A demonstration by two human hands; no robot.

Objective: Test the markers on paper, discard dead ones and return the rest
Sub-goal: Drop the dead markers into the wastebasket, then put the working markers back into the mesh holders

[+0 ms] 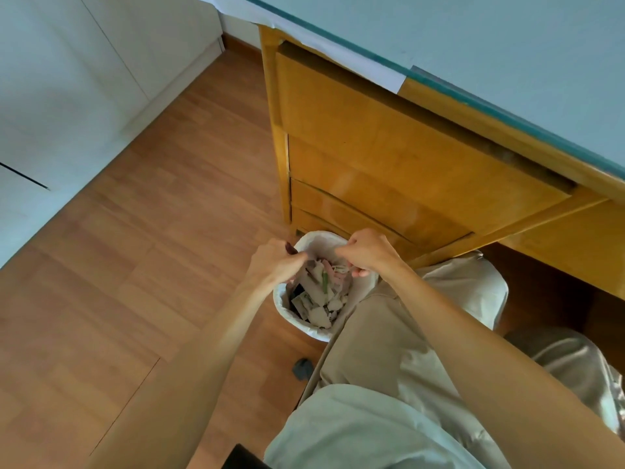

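Observation:
Both my hands hover over a small white trash bin [280, 308] on the floor, lined with a white bag. My left hand [275, 264] grips a dark marker [290, 248]; only its dark end sticks out above the fist. My right hand [368, 252] is at the bin's far right rim with fingers curled; whether it holds anything is hidden. Inside the bin a green marker [324, 282] lies on crumpled paper scraps and pinkish pieces.
The bin stands against the wooden desk drawers [372, 147], below the glass desk top [473, 45] with white paper [358, 60] hanging over its edge. My legs in beige trousers press the bin's right side. A white cabinet [67, 79] lines the left; a small dark object [302, 368] lies on the floor.

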